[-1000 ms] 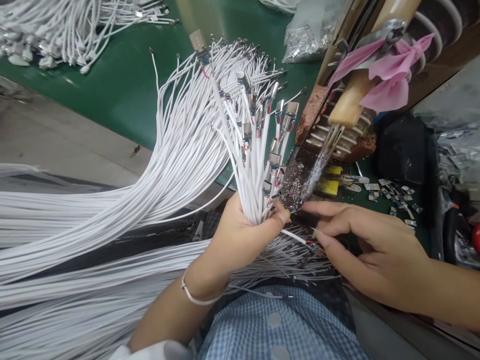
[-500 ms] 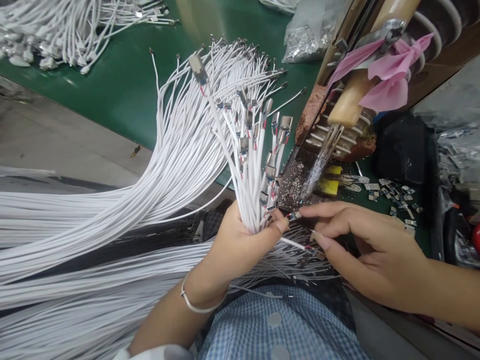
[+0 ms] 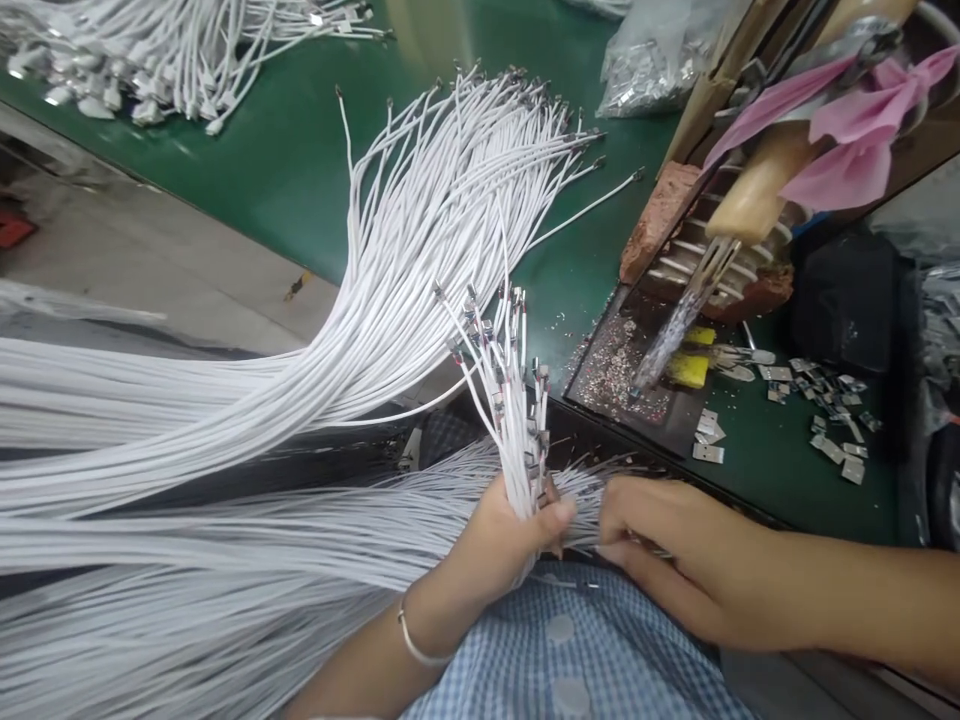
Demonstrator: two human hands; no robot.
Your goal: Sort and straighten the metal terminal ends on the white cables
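My left hand (image 3: 506, 540) is wrapped round a bunch of white cables (image 3: 514, 440). Their ends, with small metal connectors and bits of red wire, point up out of the fist. Just right of it, my right hand (image 3: 690, 560) is closed, fingers curled over the ends of the cables across the lap (image 3: 360, 530). What its fingertips grip is hidden and too blurred to name. Beyond both hands a soldering iron (image 3: 757, 190) with a wooden handle slants down, its bit over a dark tray (image 3: 607, 370) strewn with solder specks.
A large bundle of white cables (image 3: 442, 240) lies across the green table (image 3: 247, 190). Loose metal connectors (image 3: 825, 390) are scattered at right, near a yellow sponge (image 3: 690, 360) and a black box (image 3: 847, 300). A plastic bag of metal parts (image 3: 652, 60) stands at the back.
Both hands have come down toward the lap, the left still holding its bunch. The right fingers have left the connector beside the bunch and curled closed. The view has shifted a little.
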